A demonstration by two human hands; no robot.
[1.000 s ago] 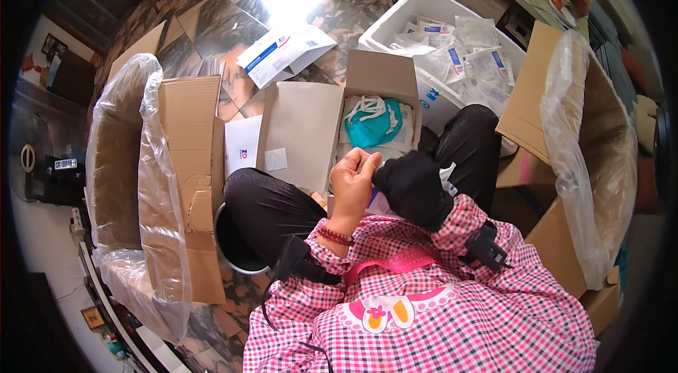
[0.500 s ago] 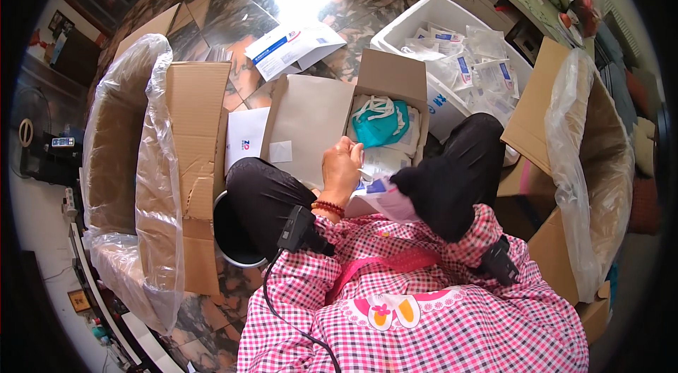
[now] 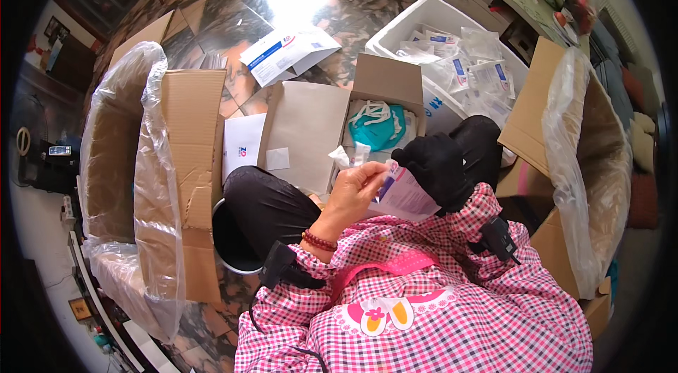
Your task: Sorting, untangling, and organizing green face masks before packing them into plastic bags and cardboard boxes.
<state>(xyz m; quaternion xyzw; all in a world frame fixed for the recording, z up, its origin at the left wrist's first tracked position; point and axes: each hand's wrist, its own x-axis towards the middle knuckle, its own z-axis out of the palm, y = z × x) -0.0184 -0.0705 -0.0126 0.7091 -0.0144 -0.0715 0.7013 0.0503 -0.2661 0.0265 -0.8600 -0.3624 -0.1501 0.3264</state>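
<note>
My left hand [image 3: 351, 195] is bare, with a red bead bracelet at the wrist. Its thumb and fingers pinch the upper corner of a clear printed plastic packet [image 3: 412, 198]. In a black glove, my right hand [image 3: 439, 170] grips the packet's other side. Both hands hover over my lap, by the near edge of an open cardboard box. Inside that box lies a teal face mask [image 3: 376, 129] with white straps. Small white pieces [image 3: 351, 155] show just above my left hand. Whether the packet contains anything cannot be made out.
A white foam box [image 3: 395, 34] at the back right holds several clear packets. Large plastic-lined cartons stand at left [image 3: 191, 126] and right [image 3: 526, 108]. Printed white cardboard [image 3: 282, 54] lies on the tiled floor. A dark bin [image 3: 229, 239] sits beside my left knee.
My left hand has drawn back from the box toward me and now pinches the packet's corner. The packet is lifted and spread between both hands; the gloved hand has moved slightly up.
</note>
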